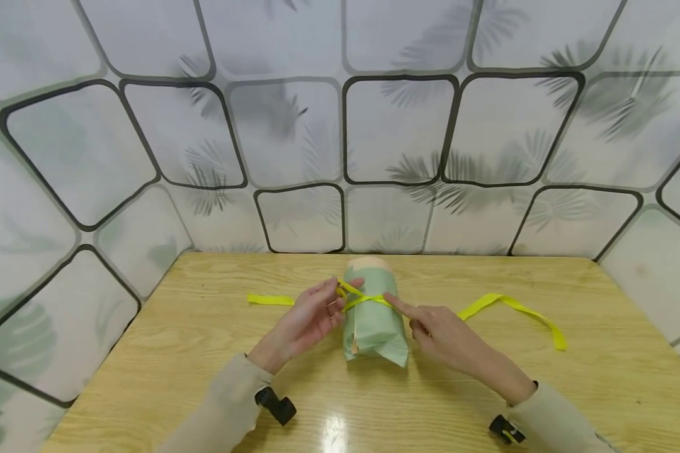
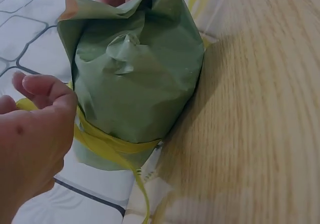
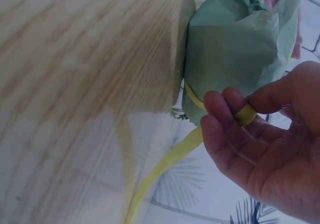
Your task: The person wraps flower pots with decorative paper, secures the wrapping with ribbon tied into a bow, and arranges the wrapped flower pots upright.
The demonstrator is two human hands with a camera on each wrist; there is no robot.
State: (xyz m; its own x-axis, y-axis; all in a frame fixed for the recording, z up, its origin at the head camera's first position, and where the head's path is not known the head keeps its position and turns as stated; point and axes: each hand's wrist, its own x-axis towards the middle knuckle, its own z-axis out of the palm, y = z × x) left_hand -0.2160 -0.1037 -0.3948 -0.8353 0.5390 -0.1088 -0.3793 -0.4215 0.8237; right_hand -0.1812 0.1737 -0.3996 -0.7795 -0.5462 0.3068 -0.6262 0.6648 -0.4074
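A bundle wrapped in pale green paper [image 1: 376, 327] lies on the table, its near end folded and crumpled. Yellow ribbon [image 1: 379, 299] goes round its middle and crosses on top. At the bundle's left side my left hand [image 1: 311, 318] holds a small loop of the ribbon between thumb and fingers. My right hand [image 1: 447, 333] is on the other side, its index finger reaching to the ribbon on top. In the right wrist view, the thumb and fingers of that hand pinch a piece of yellow ribbon [image 3: 245, 115]. The crossing is partly hidden by fingers.
One ribbon tail [image 1: 269, 300] lies to the left on the wooden table [image 1: 204, 377]; a longer tail [image 1: 521, 308] curves away to the right. Behind the table's far edge stands a patterned curtain or wall covering [image 1: 396, 132]. Black wrist cameras [image 1: 277, 406] sit at both cuffs.
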